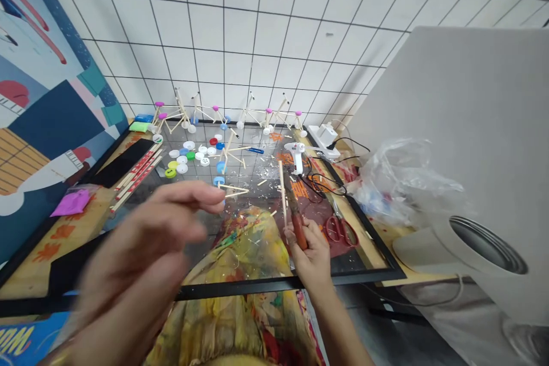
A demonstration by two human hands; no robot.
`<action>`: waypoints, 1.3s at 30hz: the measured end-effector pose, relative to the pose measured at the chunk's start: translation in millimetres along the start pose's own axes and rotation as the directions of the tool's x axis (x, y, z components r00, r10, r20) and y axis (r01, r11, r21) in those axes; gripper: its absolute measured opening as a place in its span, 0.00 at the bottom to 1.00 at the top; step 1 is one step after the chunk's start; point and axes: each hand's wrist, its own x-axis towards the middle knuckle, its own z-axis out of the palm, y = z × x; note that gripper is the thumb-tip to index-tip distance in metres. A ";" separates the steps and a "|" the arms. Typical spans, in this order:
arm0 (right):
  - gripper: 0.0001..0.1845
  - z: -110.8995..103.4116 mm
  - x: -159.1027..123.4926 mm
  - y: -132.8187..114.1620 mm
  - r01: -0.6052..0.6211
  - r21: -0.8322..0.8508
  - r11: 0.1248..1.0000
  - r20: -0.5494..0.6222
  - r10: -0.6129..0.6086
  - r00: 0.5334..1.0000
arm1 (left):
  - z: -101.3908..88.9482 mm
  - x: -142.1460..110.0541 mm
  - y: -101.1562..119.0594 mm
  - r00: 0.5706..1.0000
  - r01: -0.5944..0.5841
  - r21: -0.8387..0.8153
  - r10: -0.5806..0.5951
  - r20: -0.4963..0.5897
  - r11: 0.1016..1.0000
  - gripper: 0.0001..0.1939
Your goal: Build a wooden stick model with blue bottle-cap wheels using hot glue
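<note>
My left hand [141, 257] is raised close to the camera and blurred. Its thumb and fingers pinch the end of a small stick assembly [234, 189] with a blue cap [218, 180] on it. My right hand [311, 251] rests lower right on the glass table [257, 171]. It grips the red-handled pliers [298, 223], whose jaws point upward beside a thin wooden stick [282, 191] held upright in the same hand.
Coloured bottle caps [193, 155] lie mid-table. Several stick-and-cap models [223, 114] stand along the tiled wall. A white glue gun [297, 154], power strip [328, 136], red scissors [338, 230], chopstick packs [137, 174], a plastic bag [398, 183] and a grey board [472, 143] lie around.
</note>
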 end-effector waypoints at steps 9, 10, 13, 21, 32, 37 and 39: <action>0.17 4.6 -3.3 -11.4 0.205 -0.058 0.977 0.309 -0.178 0.934 | 57.8 39.9 -75.8 0.799 0.548 -0.228 -0.423 0.428 0.805 0.25; 0.18 5.4 -3.8 -11.4 0.221 -0.075 0.973 0.336 -0.184 0.924 | 51.8 39.7 -78.6 0.828 0.507 -0.207 -0.405 0.388 0.837 0.23; 0.19 7.1 -4.5 -11.0 0.250 -0.142 0.958 0.380 -0.180 0.907 | 31.3 42.5 -77.6 0.895 0.331 0.017 -0.320 0.310 0.943 0.14; 0.21 7.5 -5.3 -12.4 0.349 -0.277 0.895 0.363 -0.239 0.901 | -5.5 32.8 -64.5 0.943 -0.221 0.566 0.026 0.332 0.794 0.12; 0.22 8.1 -5.2 -11.7 0.271 -0.203 0.941 0.339 -0.192 0.921 | 42.9 2.9 -68.0 0.633 -0.599 0.741 -0.386 0.671 0.305 0.23; 0.18 2.8 -3.2 -12.5 0.114 -0.028 0.993 0.172 -0.107 0.979 | 54.8 27.0 -78.0 0.712 -0.321 0.729 -0.353 0.606 0.605 0.16; 0.14 0.1 -1.9 -10.8 0.039 0.031 0.999 0.129 -0.043 0.991 | 52.1 44.7 -82.1 0.795 -0.134 0.613 -0.285 0.536 0.779 0.15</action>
